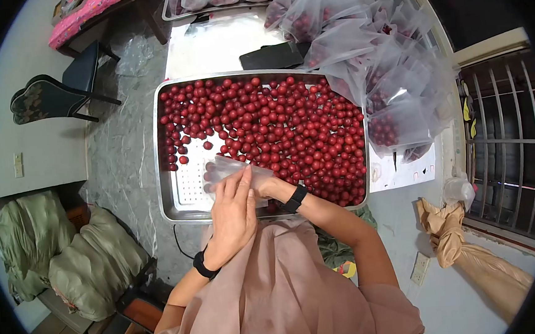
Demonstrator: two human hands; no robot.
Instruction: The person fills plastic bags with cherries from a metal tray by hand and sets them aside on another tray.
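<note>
A clear plastic bag (231, 167) is at the near edge of a large metal tray (165, 193) of round dark-red fruits (295, 124), which look like plums. My left hand (232, 216), with a black band on its wrist, is closed on the bag, its long fingers pressed together over it. My right hand (269, 188), wearing a black wristband, reaches in from the right against the bag. Its fingers are hidden behind my left hand and the plastic. A few fruits show through the bag's left side.
Several filled plastic bags (397, 111) crowd the right and far right of the white table (200, 47). Behind the tray lies a dark flat object (272, 56). A chair (66, 88) stands at left; green bundles (97, 262) sit at lower left.
</note>
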